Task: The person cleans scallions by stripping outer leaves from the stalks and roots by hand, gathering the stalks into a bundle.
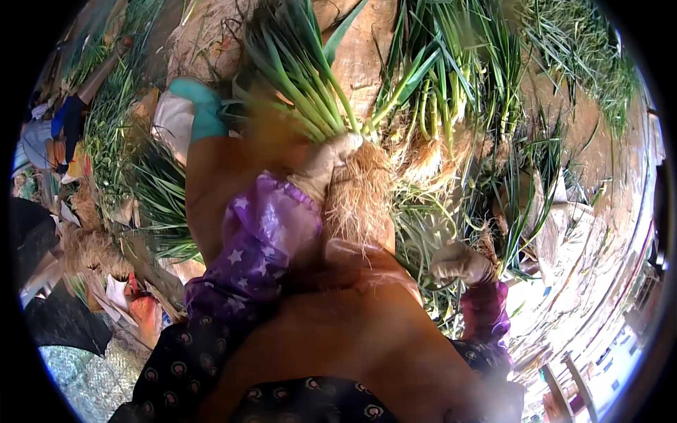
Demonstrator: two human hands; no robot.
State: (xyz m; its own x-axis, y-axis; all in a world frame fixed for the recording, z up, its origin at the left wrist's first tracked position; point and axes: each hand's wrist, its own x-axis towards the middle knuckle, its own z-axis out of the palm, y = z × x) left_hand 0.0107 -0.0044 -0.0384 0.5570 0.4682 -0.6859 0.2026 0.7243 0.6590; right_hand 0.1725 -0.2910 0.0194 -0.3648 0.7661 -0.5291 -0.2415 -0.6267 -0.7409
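Observation:
My left hand (331,158), below a sleeve with white stars, is closed round the base of a bunch of long green plants (300,84). Their leaves fan away from me, and their pale roots (360,190) hang toward my lap. At the lower right, my right hand (462,264) has its fingers curled in, beside thin leaves and brownish roots; what it holds, if anything, is hidden. An orange-brown apron (338,331) covers my lap.
More rooted green plants (437,106) lie ahead on brown sheeting (360,56). A teal sock (204,109) shows at the upper left. Another person (49,137) is at the far left. Leaf piles (582,56) stretch along the upper right; scraps and a dark cloth lie lower left.

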